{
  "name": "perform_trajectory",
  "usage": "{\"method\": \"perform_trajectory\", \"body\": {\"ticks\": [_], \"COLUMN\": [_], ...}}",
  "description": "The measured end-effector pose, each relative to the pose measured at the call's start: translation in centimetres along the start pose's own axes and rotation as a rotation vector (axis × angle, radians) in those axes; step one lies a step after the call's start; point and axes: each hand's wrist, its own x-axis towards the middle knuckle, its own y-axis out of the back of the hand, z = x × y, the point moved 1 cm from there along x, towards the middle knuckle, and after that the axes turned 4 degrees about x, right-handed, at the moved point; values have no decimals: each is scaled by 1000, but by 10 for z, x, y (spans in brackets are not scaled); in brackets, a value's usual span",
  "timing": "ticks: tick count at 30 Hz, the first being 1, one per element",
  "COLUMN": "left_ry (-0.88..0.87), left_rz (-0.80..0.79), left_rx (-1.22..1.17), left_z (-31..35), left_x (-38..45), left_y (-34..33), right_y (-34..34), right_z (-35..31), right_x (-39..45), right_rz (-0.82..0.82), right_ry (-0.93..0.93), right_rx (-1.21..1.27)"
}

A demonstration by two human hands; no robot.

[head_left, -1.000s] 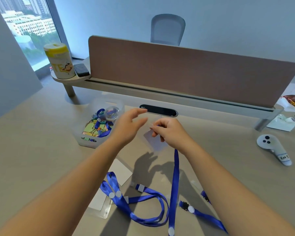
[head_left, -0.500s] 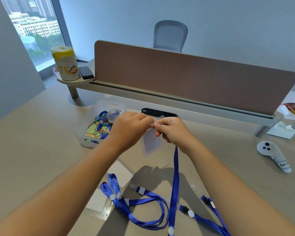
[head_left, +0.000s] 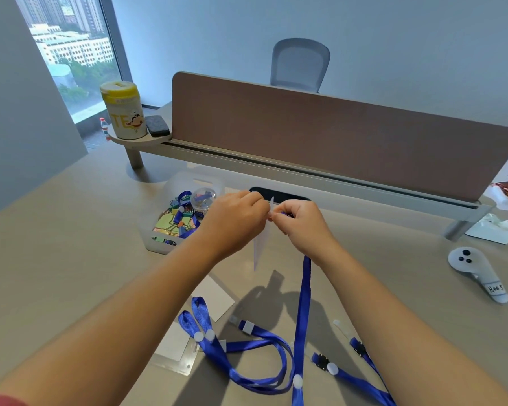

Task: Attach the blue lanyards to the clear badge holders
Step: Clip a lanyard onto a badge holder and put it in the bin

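Spanning the frame, surface (head_left: 56, 259) carries a bin (head_left: 170, 244) left of centre and loose lanyards (head_left: 247, 347) at bottom. Mid-frame, left hand (head_left: 232, 221) pinches the holder (head_left: 260, 244), seen edge-on in the air; right hand (head_left: 299, 221) fingers closed on a lanyard (head_left: 304, 303) end beside it.

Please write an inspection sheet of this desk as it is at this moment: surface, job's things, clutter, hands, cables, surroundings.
Surface: beige desk, level.
Job's things: badge holder held edge-on in the air; blue lanyard hanging from the right hand; loose lanyards and card sleeves lying near.
Clutter: clip tray, white controller, yellow-lidded canister.
Hands: left hand and right hand pinch the holder's top.
Cables: nothing seen.
Surroundings: brown divider, chair, window.
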Motion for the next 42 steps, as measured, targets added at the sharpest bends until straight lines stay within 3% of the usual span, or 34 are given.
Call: {"method": "perform_trajectory", "body": {"ticks": [4, 8, 16, 21, 25, 29, 32, 35, 42], "left_ry": [98, 303, 697, 905, 856, 710, 671, 589, 206], "left_rz": [-16, -33, 81, 15, -48, -114, -104, -8, 291], "left_rx": [-91, -247, -612, -1169, -1393, -1173, -1018, -771, -143], "left_z": [0, 3, 7, -2, -7, -10, -11, -15, -28], "left_x": [4, 14, 16, 23, 21, 5, -10, -23, -71], "left_y": [0, 5, 2, 4, 0, -21, -42, -57, -45], "right_y": [-1, -2, -10, 0, 6, 3, -3, -11, -39], "right_z": [3, 1, -3, -8, -8, 3, 15, 24, 21], "right_x": [1, 4, 6, 18, 32, 39, 40, 33, -6], "right_rz": [22, 79, 189, 87, -30, -95, -143, -136, 87], "right_ry": [-1, -10, 22, -60, -188, -322, -381, -334, -140], "right_rx": [9, 69, 148, 318, 581, 784, 790, 601, -71]}}
